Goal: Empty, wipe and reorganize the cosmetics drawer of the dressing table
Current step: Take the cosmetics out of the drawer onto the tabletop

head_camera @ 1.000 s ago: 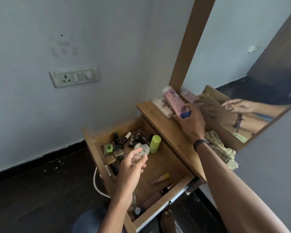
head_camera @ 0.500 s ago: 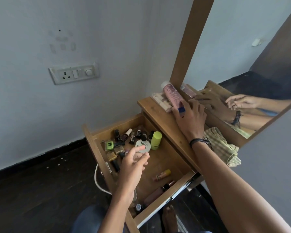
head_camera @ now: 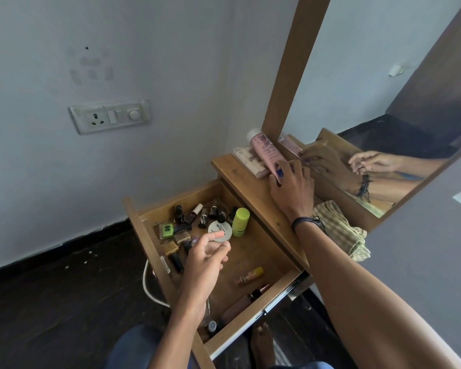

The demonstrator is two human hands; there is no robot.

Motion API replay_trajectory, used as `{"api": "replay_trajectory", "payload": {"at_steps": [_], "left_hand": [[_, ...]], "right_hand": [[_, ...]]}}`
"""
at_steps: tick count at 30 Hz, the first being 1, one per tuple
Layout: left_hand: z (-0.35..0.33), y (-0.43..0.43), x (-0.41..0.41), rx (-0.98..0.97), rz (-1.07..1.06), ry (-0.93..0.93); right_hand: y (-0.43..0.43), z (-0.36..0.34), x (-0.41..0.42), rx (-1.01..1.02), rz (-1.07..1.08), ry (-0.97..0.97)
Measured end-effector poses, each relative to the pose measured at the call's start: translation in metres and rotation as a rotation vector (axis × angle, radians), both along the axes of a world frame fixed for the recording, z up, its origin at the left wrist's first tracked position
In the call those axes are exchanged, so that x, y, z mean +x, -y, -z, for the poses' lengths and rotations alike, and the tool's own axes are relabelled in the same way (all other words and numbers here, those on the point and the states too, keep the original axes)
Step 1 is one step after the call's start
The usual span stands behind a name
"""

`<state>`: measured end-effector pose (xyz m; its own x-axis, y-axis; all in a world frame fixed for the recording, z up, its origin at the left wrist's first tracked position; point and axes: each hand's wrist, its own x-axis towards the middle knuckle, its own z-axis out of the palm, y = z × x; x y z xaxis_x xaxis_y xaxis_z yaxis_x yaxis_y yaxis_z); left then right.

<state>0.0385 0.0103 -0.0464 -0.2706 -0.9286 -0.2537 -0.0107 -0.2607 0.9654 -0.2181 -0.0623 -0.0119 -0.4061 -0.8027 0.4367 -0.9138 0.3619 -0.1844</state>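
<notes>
Head view: the pink bottle [head_camera: 266, 153], held clear of the top a second ago, now lies on the bench [head_camera: 240, 177] across a pale palette [head_camera: 246, 161], against the mirror frame [head_camera: 296, 62]. Its long axis runs along the frame's foot, with the white cap toward the wall and the dark blue base toward the person. The right hand [head_camera: 290, 190] grasps that base between thumb and fingers. The left hand [head_camera: 205, 259], released and holding nothing, still hovers over the open drawer [head_camera: 141, 235], forefinger above a white jar [head_camera: 220, 229].
</notes>
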Motion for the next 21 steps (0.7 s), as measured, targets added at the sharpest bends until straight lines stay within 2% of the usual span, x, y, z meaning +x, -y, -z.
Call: {"api": "replay_trajectory", "payload": {"at_steps": [21], "left_hand": [[-0.0019, -0.0022, 0.0006, -0.017, -0.034, 0.000]], "right_hand": [[0.0009, -0.0001, -0.0012, -0.051, -0.008, -0.014]]}}
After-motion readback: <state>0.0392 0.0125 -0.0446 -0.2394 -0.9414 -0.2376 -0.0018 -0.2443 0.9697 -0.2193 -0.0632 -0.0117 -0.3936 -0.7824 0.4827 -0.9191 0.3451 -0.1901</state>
